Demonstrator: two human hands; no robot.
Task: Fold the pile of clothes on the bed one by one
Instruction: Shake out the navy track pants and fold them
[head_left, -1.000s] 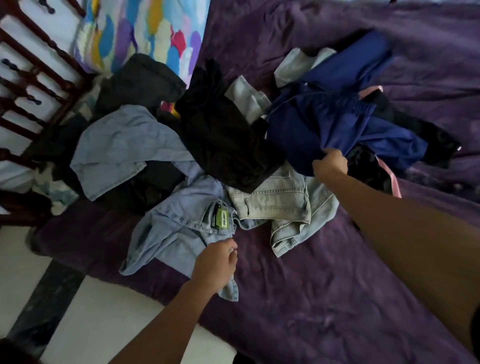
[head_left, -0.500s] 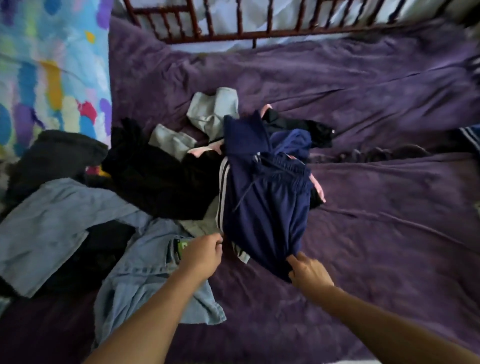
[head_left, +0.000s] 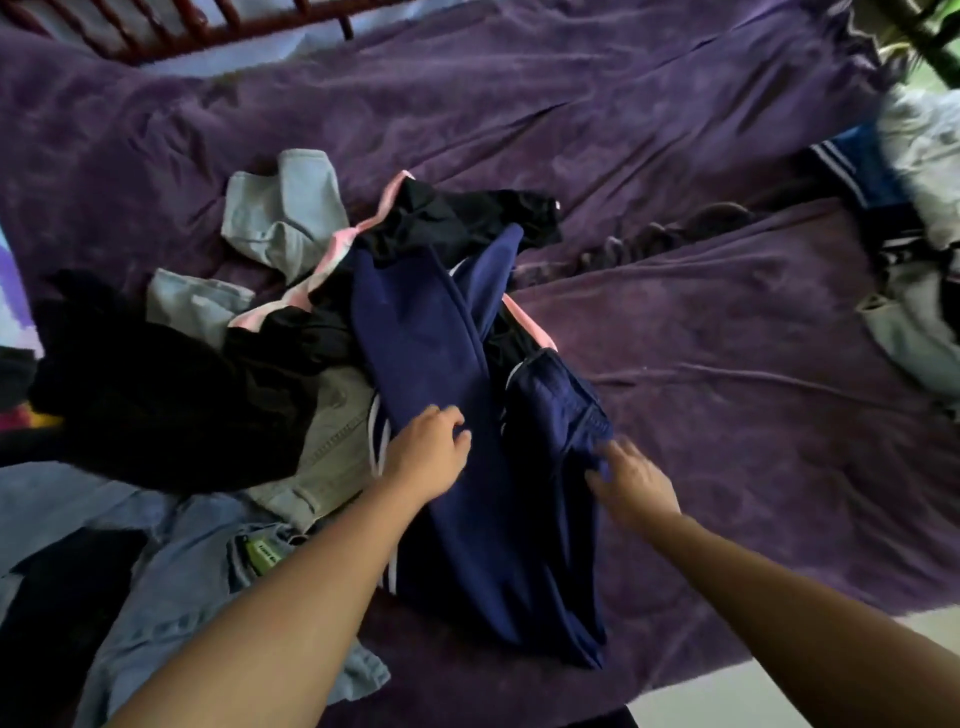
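Navy track pants (head_left: 431, 332) with white side stripes lie stretched toward me on top of the clothes pile, on the purple bedspread (head_left: 727, 415). My left hand (head_left: 431, 452) grips the pants near the stripes, fingers curled into the fabric. My right hand (head_left: 631, 478), blurred, has its fingers spread and touches the bunched waistband end of the pants. Beside them lie a black garment with pink trim (head_left: 452, 218), a black heap (head_left: 156, 405), light grey denim (head_left: 332, 447), blue jeans (head_left: 176, 587) and a pale grey piece (head_left: 280, 208).
A dark red wooden bed rail (head_left: 156, 31) runs along the far edge. More clothes, blue, white and grey (head_left: 914, 218), sit at the right edge of the bed. Bare purple bedspread spreads to the right of the pile. Pale floor (head_left: 779, 696) shows at the lower right.
The view swung right. My right hand pulled the navy pants out of the pile toward me, then released its grip and spread. My left hand moved from the jeans onto the navy pants.
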